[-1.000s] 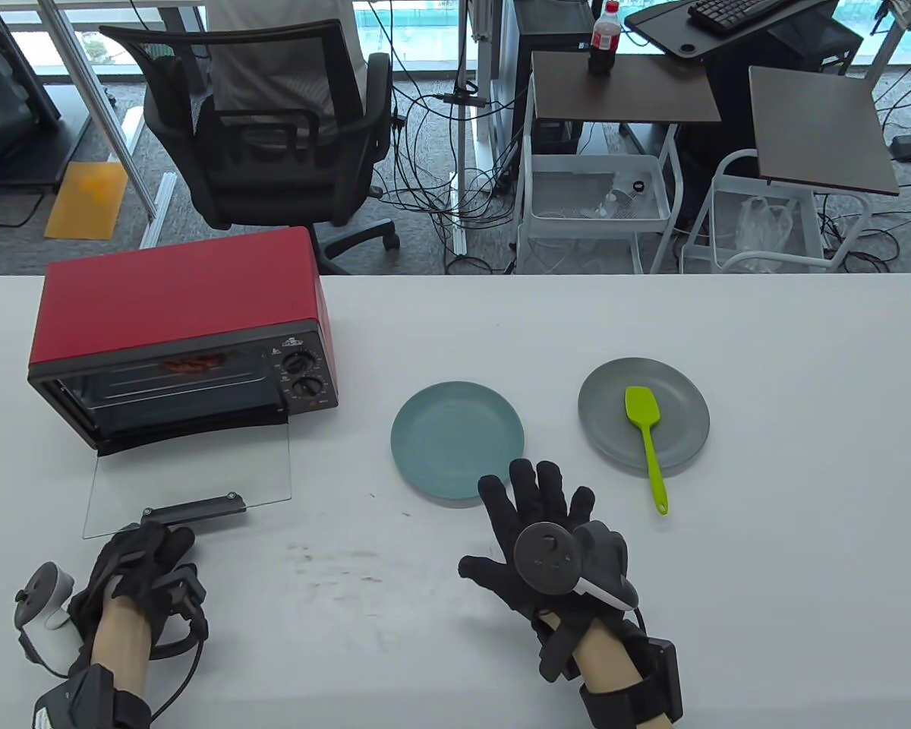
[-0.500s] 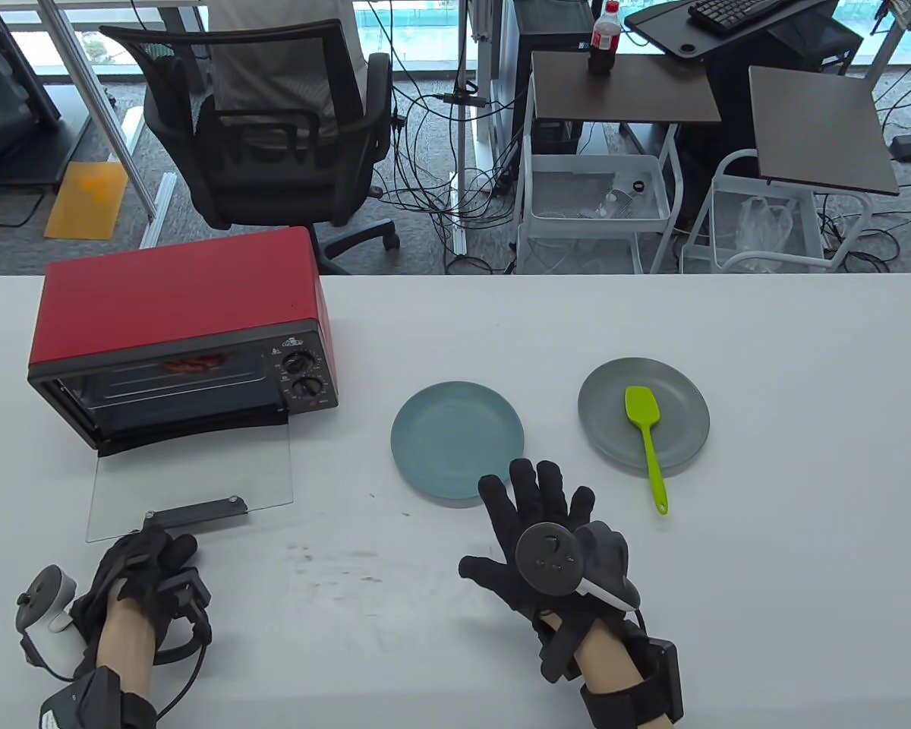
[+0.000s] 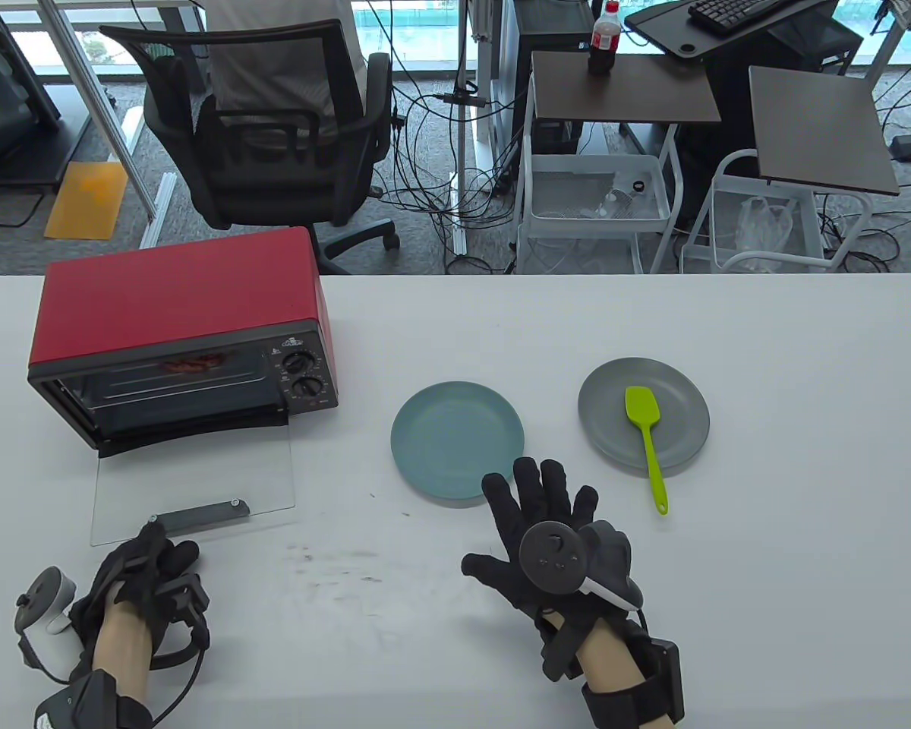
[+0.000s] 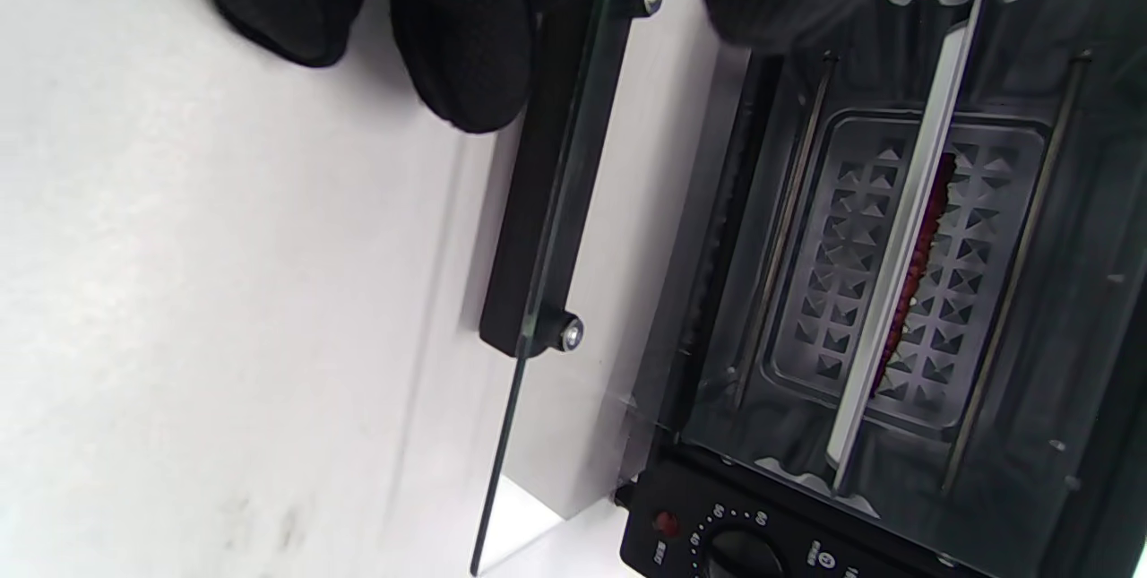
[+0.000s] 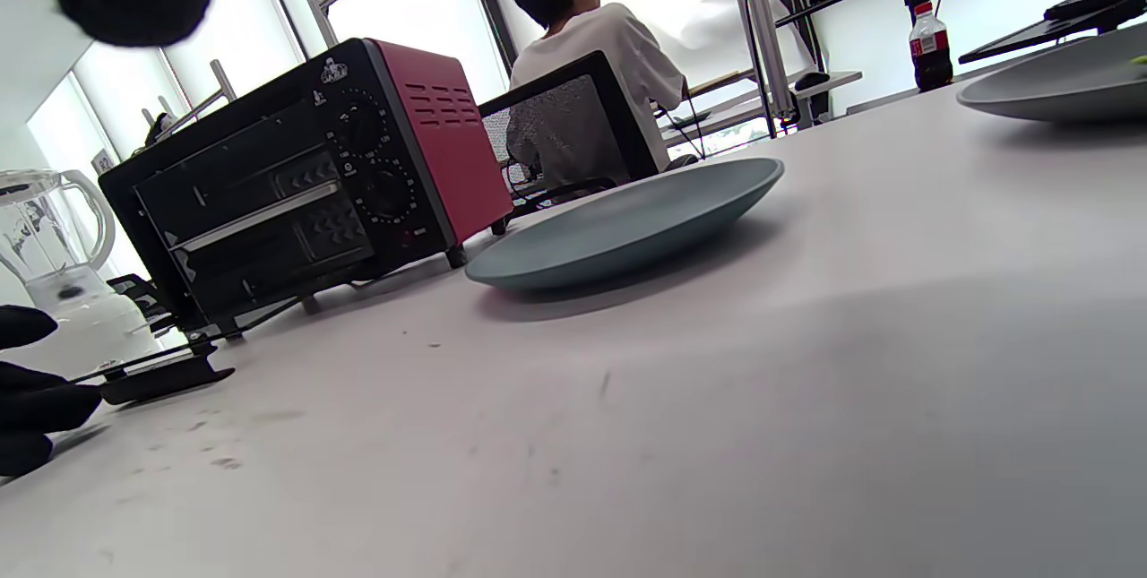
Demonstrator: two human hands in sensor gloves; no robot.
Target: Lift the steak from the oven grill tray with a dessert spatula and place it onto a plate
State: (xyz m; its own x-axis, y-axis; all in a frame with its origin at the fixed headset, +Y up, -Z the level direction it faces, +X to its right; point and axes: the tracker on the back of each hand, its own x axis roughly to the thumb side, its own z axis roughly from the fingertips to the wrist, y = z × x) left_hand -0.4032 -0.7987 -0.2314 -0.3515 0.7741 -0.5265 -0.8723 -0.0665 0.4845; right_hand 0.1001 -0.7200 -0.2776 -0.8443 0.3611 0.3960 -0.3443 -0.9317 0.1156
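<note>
A red toaster oven (image 3: 174,304) stands at the table's left, its glass door (image 3: 197,478) swung down almost flat. Inside, the reddish steak (image 3: 193,365) lies on the grill tray (image 4: 896,273); in the left wrist view the steak (image 4: 916,264) shows edge-on. My left hand (image 3: 152,558) pinches the left end of the black door handle (image 3: 201,516), fingers under it and thumb above the glass. A green dessert spatula (image 3: 647,440) rests on the grey plate (image 3: 683,402). My right hand (image 3: 546,524) lies flat with fingers spread, just below the empty teal plate (image 3: 455,440).
A person sits in a black mesh chair (image 3: 266,129) behind the table's far edge. White carts (image 3: 600,197) and cables stand beyond it. A glass blender jug (image 5: 63,237) shows at the far left in the right wrist view.
The glass door has dropped a little lower towards the table, and my left hand has come down with its handle. My right hand has barely shifted.
</note>
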